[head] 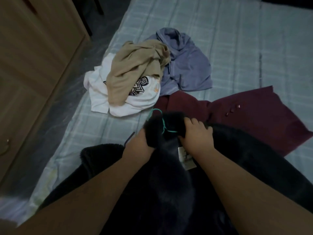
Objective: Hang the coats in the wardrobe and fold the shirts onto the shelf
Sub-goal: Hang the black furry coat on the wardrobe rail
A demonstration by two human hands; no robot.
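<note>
A black fleecy coat [169,184] lies across the near end of the bed. My left hand [138,144] grips its collar from the left, and my right hand [197,134] grips the collar from the right. A thin green hanger [162,123] pokes out of the collar between my hands. A white label [187,158] shows inside the coat. Behind it lies a maroon coat [254,116], spread flat. Farther back sit a beige shirt [135,72] on top of a white printed shirt [132,102], with a lilac shirt [184,65] to their right.
The bed [245,39] has a pale blue checked cover. A wooden wardrobe [33,65] with a small metal handle [7,141] stands at the left, across a narrow strip of grey floor [71,85]. Dark furniture legs [100,7] show at the top.
</note>
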